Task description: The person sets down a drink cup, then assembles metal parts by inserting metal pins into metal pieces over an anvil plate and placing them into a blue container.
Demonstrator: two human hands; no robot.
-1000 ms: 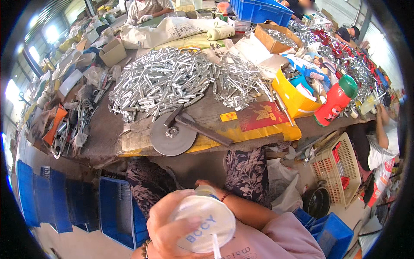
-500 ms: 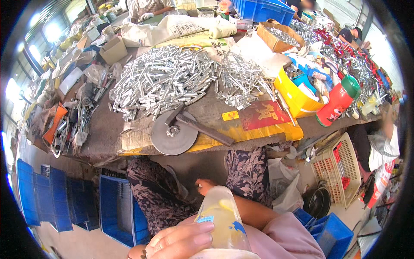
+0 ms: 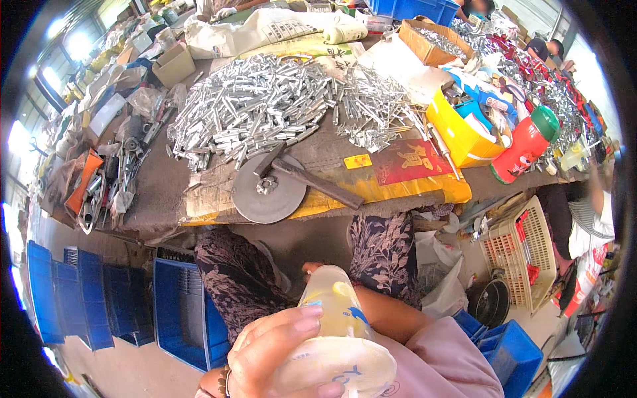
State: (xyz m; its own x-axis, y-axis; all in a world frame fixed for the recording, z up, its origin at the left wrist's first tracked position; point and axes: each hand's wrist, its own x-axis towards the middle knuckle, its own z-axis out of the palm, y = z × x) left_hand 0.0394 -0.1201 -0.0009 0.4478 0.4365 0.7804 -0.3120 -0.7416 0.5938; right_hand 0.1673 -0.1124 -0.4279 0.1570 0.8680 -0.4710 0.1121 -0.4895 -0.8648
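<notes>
Before me spreads the table [image 3: 156, 189], a heap [image 3: 252, 109] of silvery metal pieces on it, then a grey disc [image 3: 255, 202] near the edge with a hammer [image 3: 322, 184] across it. My left hand [image 3: 272, 348] has its fingers clamped on a clear cup [image 3: 335, 318] — tilted over my lap, lid towards me. My right hand [image 3: 312, 267] is mostly hidden behind it — whether those fingers are together, I can't tell.

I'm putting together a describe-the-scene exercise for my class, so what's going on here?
A person sits at a cluttered workbench, the left hand gripping a clear lidded cup over the lap, its lid and straw toward the person. The right hand is mostly hidden behind the cup; whether it holds anything can't be told. On the bench, a hammer lies across a round disc, in front of a heap of silvery metal pieces.
</notes>
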